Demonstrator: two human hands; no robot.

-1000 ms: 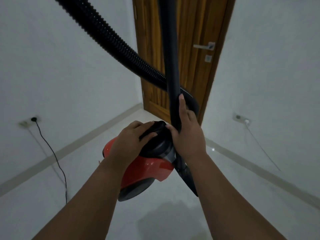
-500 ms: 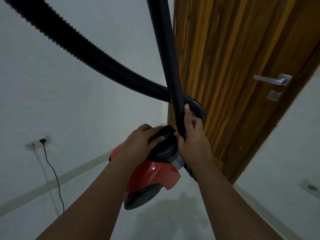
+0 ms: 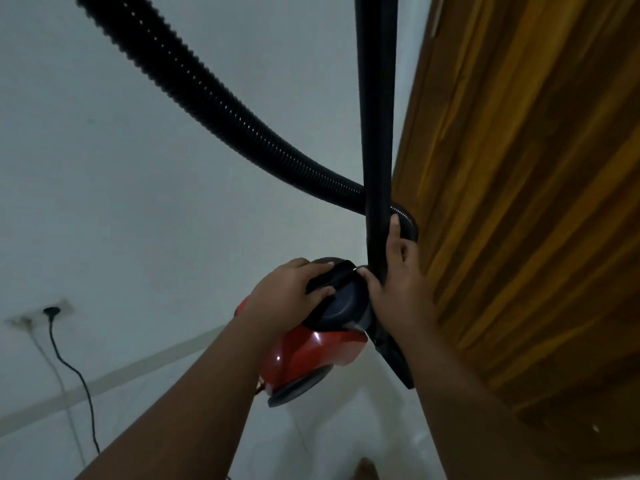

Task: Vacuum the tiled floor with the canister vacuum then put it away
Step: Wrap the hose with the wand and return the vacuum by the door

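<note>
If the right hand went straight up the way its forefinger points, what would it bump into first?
Probably the ribbed hose, which crosses the black tube just above the right hand; it may lie behind the tube, so depth is unclear.

Wooden door [image 3: 519, 202] crowds the whole right side, just beside the right hands-side grip: right hand [image 3: 398, 292] on the upright wand [image 3: 375, 116], little room to pass there. Ribbed hose [image 3: 207, 98] arcs from upper left down behind the wand, barring the far side above the canister [image 3: 311, 355]. Left hand [image 3: 291, 292] grips the canister top. Open room left toward the white wall [image 3: 121, 185]; cord [image 3: 79, 375] hangs from a socket [image 3: 52, 311], well apart. Open floor [image 3: 329, 441] near.
</note>
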